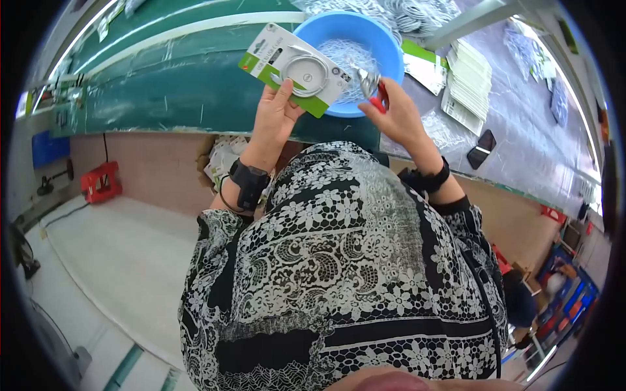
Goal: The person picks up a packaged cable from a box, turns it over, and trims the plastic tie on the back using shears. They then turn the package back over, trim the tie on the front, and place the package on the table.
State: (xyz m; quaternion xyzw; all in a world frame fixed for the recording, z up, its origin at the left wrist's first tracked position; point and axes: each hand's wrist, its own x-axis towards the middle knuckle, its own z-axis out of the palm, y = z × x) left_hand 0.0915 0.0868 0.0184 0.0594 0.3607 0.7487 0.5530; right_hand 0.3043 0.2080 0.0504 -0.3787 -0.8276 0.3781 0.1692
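- The green belt (163,91) runs along the far side, with bare room on it left of the hands.
- The table (535,150) spreads to the right, its near edge just below the wrists.
- A blue basin (388,49) sits just beyond both hands, holding fine white strands.
- A stack of cards (466,88) lies right of the basin, well apart from the hands.
- The packaging card (270,49), holding a coiled cable, is lifted and tilted, overlapping the basin's left rim.
- The left hand (274,120) pinches the card's lower edge, thumb on its face.
- The right hand (399,120) is closed around the red-handled cutters (373,90), their tips just beside the card's right edge.
- A phone (481,148) lies on the table near the right wrist.
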